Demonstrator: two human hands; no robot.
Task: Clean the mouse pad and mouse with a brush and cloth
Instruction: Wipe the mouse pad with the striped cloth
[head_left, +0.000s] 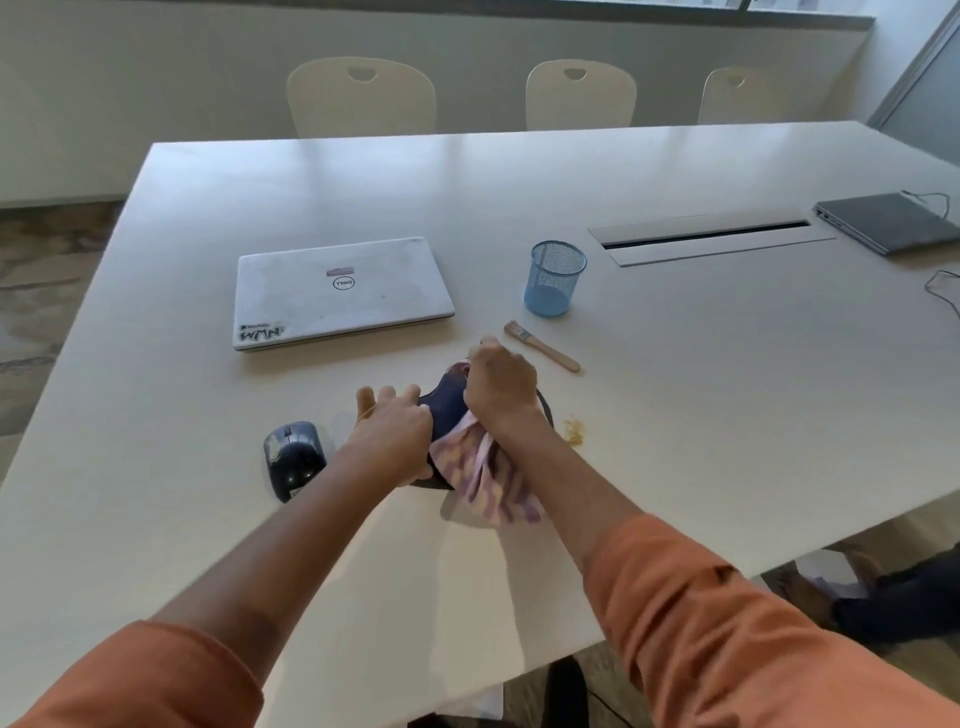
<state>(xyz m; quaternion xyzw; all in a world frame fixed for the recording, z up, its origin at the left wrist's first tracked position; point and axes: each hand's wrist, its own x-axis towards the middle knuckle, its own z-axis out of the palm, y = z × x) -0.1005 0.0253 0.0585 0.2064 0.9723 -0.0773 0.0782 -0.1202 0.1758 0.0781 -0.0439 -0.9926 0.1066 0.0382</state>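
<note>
Head view: the right hand (501, 387) grips a pink-and-white checked cloth (491, 480) bunched over the dark fabric mouse pad (445, 408) at frame centre. The left hand (392, 423), fingers flat, presses the pad's left edge. The dark mouse (294, 460) lies left of that hand, nearer it. The wooden brush (543, 346) lies upper right, nearer the right hand.

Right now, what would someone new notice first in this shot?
The two hands at centre: the right hand grips a pink checked cloth on the dark mouse pad, and the left hand presses the pad's edge. The mouse sits left of them, the brush behind.
</note>
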